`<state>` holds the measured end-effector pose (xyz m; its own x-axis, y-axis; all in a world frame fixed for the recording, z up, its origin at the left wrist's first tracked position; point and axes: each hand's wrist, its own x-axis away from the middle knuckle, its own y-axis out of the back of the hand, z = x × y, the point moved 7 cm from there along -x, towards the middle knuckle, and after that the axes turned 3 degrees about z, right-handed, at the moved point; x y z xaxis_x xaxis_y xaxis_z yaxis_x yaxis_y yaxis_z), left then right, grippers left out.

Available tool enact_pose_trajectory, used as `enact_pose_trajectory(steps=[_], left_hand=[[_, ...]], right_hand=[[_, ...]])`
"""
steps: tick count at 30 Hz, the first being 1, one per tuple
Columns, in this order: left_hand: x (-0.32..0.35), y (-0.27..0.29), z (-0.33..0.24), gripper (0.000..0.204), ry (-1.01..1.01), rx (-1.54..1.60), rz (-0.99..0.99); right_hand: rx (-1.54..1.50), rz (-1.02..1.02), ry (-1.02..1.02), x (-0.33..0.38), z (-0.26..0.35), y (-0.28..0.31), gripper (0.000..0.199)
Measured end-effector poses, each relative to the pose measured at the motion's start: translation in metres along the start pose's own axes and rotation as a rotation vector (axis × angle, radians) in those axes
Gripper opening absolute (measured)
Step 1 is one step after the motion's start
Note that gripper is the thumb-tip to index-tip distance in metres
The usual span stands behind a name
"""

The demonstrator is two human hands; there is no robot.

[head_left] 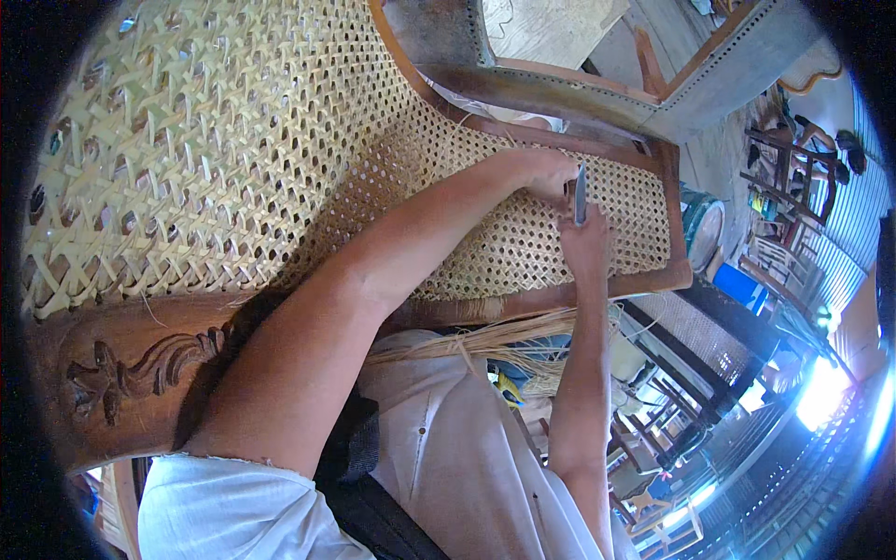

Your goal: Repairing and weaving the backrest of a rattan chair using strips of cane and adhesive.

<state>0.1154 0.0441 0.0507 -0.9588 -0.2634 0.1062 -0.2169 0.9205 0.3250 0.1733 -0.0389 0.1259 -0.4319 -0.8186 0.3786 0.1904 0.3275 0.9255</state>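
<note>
Across the upper middle of the head view, a woven cane panel (233, 140) is stretched inside a carved wooden chair frame (140, 364), its open lattice running from the near left towards the far right edge. Near that far end, the left hand (546, 173) is laid on the weave, fingers curled down against the cane; whether a strand is pinched under it cannot be told. Just beside it, the right hand (583, 247) is closed around a slim metal tool (580, 194), which is held upright with its tip touching the cane close to the left hand's fingers. Below the frame's near rail, a bundle of loose cane strands (485, 341) is draped over the person's lap, against a pale shirt (448, 448). Further chairs (789, 177) are seen well apart at the right rim.
</note>
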Motion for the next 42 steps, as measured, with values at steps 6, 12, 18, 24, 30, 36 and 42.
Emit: enact_pose_trajectory(steps=[6, 12, 18, 24, 30, 36, 42], left_hand=[[0.0, -0.004, 0.002, 0.016, 0.012, 0.15, -0.025], [0.003, -0.003, -0.006, 0.014, -0.033, 0.081, 0.01], [-0.012, -0.001, -0.053, 0.022, -0.037, -0.184, -0.022], [-0.025, 0.007, -0.046, 0.03, -0.201, 0.564, -0.039], [-0.021, -0.002, 0.01, 0.023, -0.036, 0.384, -0.081], [-0.025, -0.008, 0.018, 0.019, 0.033, 0.232, -0.077], [-0.027, -0.007, 0.015, 0.019, 0.016, 0.191, -0.089]], right_hand=[[-0.182, 0.104, 0.003, 0.025, -0.061, 0.041, 0.014], [-0.666, 0.185, -0.331, 0.066, -0.123, 0.082, 0.014], [-1.081, 0.02, -0.163, 0.059, -0.087, 0.109, 0.022], [-0.654, -0.042, -0.065, 0.037, -0.058, 0.111, 0.028], [0.127, 0.166, 0.084, 0.05, -0.013, 0.058, 0.029], [0.478, 0.244, 0.017, 0.041, 0.0, 0.049, 0.029], [0.509, 0.14, 0.083, 0.038, 0.009, 0.038, 0.025]])
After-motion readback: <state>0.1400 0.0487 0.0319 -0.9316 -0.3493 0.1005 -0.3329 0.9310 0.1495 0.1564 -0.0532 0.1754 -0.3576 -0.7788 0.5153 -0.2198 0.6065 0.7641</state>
